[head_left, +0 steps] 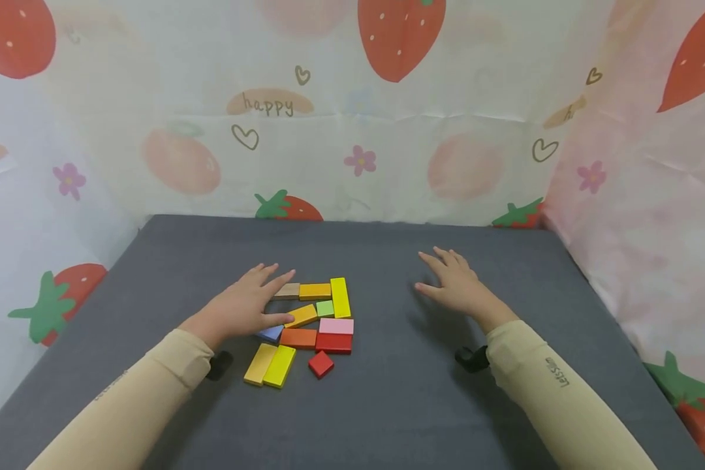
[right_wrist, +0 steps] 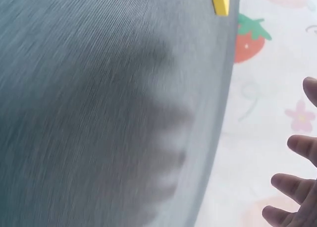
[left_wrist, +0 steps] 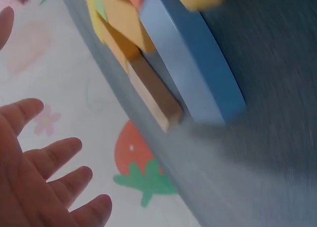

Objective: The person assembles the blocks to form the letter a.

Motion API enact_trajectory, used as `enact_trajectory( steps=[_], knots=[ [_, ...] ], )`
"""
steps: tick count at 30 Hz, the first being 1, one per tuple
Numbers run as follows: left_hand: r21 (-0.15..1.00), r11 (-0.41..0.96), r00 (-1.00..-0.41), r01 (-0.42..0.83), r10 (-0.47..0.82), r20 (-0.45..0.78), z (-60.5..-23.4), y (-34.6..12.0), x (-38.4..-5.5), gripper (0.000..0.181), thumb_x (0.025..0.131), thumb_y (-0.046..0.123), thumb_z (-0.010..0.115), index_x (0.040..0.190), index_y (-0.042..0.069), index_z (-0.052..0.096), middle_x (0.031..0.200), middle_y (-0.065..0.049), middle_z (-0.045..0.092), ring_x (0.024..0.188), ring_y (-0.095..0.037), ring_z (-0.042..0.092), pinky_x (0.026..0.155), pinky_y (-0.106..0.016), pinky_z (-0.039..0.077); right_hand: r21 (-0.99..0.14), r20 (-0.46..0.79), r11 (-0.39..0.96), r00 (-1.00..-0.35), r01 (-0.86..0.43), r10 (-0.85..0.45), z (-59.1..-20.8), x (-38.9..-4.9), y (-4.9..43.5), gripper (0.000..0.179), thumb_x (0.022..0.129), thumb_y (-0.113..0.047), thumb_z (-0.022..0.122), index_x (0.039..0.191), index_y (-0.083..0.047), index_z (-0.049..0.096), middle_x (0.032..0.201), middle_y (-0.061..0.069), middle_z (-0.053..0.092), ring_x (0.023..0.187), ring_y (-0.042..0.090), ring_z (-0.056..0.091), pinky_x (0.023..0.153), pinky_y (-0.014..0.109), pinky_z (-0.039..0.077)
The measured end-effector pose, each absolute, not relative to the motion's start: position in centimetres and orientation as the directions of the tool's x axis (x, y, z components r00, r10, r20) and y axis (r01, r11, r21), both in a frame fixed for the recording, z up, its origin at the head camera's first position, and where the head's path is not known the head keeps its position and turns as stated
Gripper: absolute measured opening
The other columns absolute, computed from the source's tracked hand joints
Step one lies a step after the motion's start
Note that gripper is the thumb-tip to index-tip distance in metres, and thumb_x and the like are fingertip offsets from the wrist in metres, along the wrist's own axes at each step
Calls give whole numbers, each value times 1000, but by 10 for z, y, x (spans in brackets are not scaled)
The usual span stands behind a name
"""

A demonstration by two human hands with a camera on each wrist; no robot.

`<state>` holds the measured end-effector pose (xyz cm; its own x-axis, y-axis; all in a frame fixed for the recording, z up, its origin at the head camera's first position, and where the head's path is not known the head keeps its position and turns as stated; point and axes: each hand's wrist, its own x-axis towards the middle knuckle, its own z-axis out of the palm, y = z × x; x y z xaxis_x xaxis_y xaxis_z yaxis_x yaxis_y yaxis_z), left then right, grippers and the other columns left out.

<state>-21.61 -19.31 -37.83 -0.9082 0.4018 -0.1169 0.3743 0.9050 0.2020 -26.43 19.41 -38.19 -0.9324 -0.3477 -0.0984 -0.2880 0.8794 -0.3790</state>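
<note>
My left hand (head_left: 242, 307) hovers above the left side of a loose group of coloured wooden blocks, fingers spread and holding nothing. Under or beside it lie a blue block (left_wrist: 190, 58), a natural wood block (left_wrist: 154, 94) and an orange-yellow block (head_left: 301, 316), partly covered by the hand in the head view. My right hand (head_left: 454, 285) is held over the cloth to the right of the blocks, fingers apart, touching nothing. Nearest to it stand a yellow block (head_left: 340, 297), a pink block (head_left: 336, 326) and a red block (head_left: 333, 343).
A dark grey cloth (head_left: 399, 405) covers the table. Toward the front lie a small red block (head_left: 320, 364), a bright yellow block (head_left: 279, 367) and a tan block (head_left: 261, 364). Behind the table's far edge hangs a strawberry-print curtain (head_left: 388, 130), with more at both sides.
</note>
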Motion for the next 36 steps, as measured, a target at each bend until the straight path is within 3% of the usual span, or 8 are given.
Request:
enact_trajectory(
  steps=[7,14,20,28,36],
  knots=[
    [332,885,-912,327,387,-134,-385,-175,-213,83,86,47,70,153,18,31,158,-19,26,145,-41,25,110,-60,33,-447,-125,846,-917,-289,-379,-390,-274,159,70,98,-41,56,155,-15,25,162,18,15,147,46,10,112,68,18],
    [425,852,-913,306,389,-123,-390,-161,-206,73,84,40,75,145,13,46,152,-17,38,136,-38,41,106,-53,42,-534,-167,813,-914,-232,-370,-401,-286,123,68,95,-37,61,153,-16,32,158,14,28,146,36,26,115,56,27],
    [476,839,-922,263,364,-131,-397,-148,-196,69,79,37,80,138,12,53,141,-12,51,123,-29,53,102,-48,47,-543,-215,822,-918,-172,-334,-410,-292,96,63,92,-40,64,147,-17,44,154,12,38,142,30,35,114,51,33],
    [520,831,-930,199,327,-166,-409,-133,-188,61,75,31,84,129,16,60,120,-2,65,109,-18,59,95,-39,52,-576,-250,806,-908,-141,-337,-424,-294,74,49,89,-39,68,129,-13,59,129,8,61,113,24,57,98,41,49],
    [528,828,-922,186,333,-196,-412,-127,-186,57,73,29,85,124,15,63,104,2,68,94,-13,59,89,-36,54,-560,-231,817,-920,-139,-315,-433,-289,61,35,85,-38,73,106,-11,67,101,6,60,89,20,53,77,32,49]
  ],
)
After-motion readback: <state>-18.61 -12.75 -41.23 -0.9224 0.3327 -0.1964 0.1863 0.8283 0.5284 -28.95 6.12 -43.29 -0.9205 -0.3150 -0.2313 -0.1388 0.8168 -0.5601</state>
